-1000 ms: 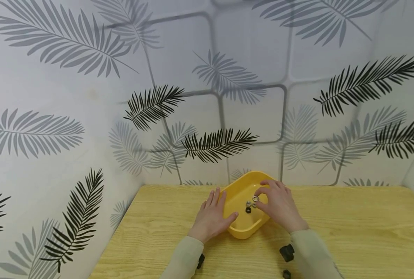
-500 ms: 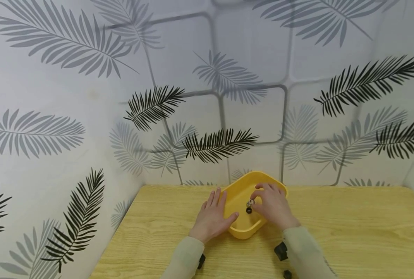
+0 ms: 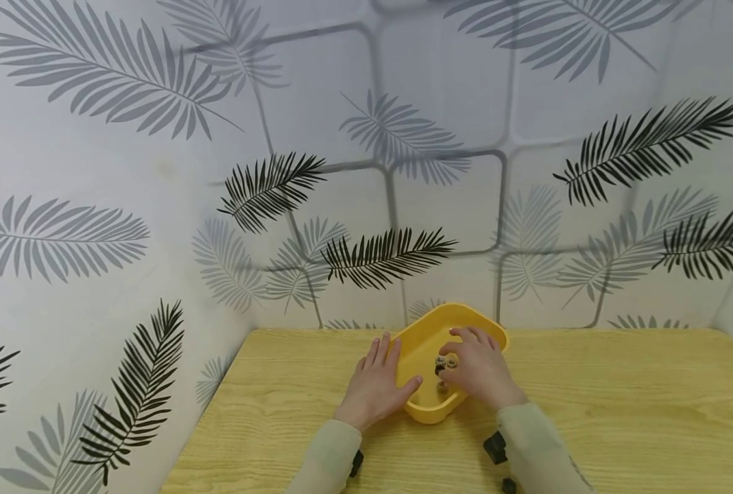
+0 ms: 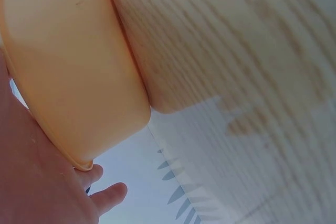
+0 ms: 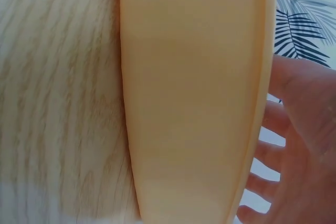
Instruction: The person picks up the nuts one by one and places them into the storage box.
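A yellow plastic tray [image 3: 428,412] sits on the wooden table. On its floor lie several small hex nuts: a silver nut [image 3: 440,360], another silver nut [image 3: 452,361], a partly covered black nut [image 3: 439,371] and a nut nearer the front [image 3: 443,386]. My left hand [image 3: 375,387] rests along the tray's left rim, fingers outstretched and thumb over the edge. Above the nuts, my right hand [image 3: 480,367] reaches in over the right rim. Its thumb and forefinger are apart, and I see nothing held between them. Both wrist views show mainly the tray's outer wall [image 5: 194,93].
Dark nut-like pieces lie by the right sleeve: a larger black one [image 3: 496,447] and a smaller one [image 3: 509,486]. Another dark piece [image 3: 356,463] shows beside the left sleeve. A patterned wall [image 3: 354,206] rises behind the table [image 3: 619,398].
My right hand has lowered a silver nut into the tray and let go of it, shifting slightly left and nearer. A nut now shows farther front. My left hand has stayed in place.
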### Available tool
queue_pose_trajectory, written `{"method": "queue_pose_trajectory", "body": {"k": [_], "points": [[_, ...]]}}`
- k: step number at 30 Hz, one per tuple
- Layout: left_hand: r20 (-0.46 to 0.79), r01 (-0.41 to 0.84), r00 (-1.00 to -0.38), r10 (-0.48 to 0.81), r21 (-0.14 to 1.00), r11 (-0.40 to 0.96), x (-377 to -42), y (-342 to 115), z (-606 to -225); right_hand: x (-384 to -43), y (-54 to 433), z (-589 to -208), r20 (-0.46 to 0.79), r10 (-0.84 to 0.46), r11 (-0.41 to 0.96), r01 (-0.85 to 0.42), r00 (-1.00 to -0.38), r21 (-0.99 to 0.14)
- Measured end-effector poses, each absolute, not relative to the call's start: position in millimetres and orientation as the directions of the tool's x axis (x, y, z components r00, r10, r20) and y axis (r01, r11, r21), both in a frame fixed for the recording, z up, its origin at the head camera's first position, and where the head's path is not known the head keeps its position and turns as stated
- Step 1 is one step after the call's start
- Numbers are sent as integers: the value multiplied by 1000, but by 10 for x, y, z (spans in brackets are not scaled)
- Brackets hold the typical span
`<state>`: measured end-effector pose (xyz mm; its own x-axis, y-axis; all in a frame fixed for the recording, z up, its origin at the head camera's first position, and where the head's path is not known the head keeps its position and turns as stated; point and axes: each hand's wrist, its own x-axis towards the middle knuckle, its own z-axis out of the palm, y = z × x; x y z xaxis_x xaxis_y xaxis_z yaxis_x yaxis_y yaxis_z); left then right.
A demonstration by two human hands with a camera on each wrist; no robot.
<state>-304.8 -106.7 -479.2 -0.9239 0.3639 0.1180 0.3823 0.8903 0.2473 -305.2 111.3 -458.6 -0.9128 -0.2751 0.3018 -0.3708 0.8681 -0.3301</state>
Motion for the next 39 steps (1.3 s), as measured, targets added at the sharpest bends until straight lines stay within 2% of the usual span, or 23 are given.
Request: {"method": "queue_pose_trajectory", "body": {"k": [22,39], "points": [[98,362,-932,348,241,901,-3072,-1078,-4806,-2710,1314,-4420,444,-269,851,-427,-855,-306],[105,361,-933,345,257,896,-3062,-1061,-4808,-2380,1438,-4334,477,-252,847,-430,-842,-311]]}}
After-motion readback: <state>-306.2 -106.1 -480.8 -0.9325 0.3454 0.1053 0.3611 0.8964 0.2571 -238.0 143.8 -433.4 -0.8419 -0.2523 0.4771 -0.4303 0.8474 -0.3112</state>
